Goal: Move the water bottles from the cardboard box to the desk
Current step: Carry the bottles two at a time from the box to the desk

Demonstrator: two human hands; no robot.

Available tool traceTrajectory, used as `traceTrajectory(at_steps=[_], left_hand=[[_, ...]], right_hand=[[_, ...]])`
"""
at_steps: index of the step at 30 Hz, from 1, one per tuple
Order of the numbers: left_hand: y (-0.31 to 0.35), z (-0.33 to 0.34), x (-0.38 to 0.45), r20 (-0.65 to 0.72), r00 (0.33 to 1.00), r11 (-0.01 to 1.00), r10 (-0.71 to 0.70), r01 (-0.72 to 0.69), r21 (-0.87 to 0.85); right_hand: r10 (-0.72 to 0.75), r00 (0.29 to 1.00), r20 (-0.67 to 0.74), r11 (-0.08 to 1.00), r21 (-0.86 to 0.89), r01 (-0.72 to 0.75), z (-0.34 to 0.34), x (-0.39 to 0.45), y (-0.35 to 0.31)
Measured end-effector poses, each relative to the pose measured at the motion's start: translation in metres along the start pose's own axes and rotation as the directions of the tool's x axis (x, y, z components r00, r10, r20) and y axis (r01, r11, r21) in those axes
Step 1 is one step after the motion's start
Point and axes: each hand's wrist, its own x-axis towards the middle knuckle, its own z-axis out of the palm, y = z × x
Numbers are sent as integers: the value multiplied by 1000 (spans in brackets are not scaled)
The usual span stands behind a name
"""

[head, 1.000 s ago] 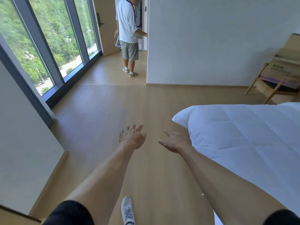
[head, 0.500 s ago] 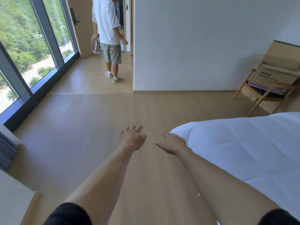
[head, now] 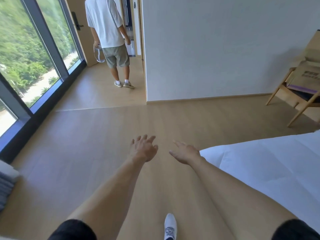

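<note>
**Mia:** Now the chair (head: 294, 94) and the cardboard box (head: 308, 75) sit further to the right than before, almost at the edge. And a white shoe (head: 170, 226) has come into view at the bottom.

**Ben:** What about the other person (head: 109, 37)?

**Mia:** That person now shows their back, over by the wooden door (head: 76, 32). They wear a white shirt and green shorts, and something pale hangs from one hand.

**Ben:** What are the hands doing?

**Mia:** Both arms reach out over the floor (head: 86, 153). The left hand (head: 143, 149) has its fingers spread out and loose. It holds nothing. The right hand (head: 186, 153) is flat and loose too, with one finger out in front. It holds nothing.

**Ben:** Do the hands touch?

**Mia:** No. They are near each other, with a gap of floor between them.

**Ben:** Where is the box?

**Mia:** It sits on the chair by the white wall (head: 216, 49), well apart from both hands. It has dark letters on its side, but they are too blurry to read. I cannot see any bottles.

**Ben:** What else is there?

**Mia:** A bed (head: 268, 170) with a white cover is on the right, just beside the right arm. Big windows (head: 26, 58) are on the left, with green trees outside.
</note>
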Motion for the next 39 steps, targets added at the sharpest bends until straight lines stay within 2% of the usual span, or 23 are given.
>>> traceTrajectory(at_steps=[7, 15, 23, 30, 39], left_hand=[[13, -41, 151, 5, 999, 999, -40, 40, 11], [52, -52, 296, 21, 1000, 1000, 7, -7, 1], [106, -55, 444, 85, 980, 983, 178, -180, 23], [164, -72, 586, 118, 898, 903, 425, -430, 18], [247, -88, 728, 201, 764, 776, 613, -630, 32]], right_hand=[[-14, 1000, 2, 1000, 6, 14, -61, 150, 11], [22, 1000, -7, 1000, 12, -22, -119, 270, 42], [171, 983, -72, 984, 55, -167, -162, 373, 97], [411, 907, -89, 909, 113, -401, -215, 469, 150], [612, 784, -106, 785, 202, -586, -277, 547, 210]])
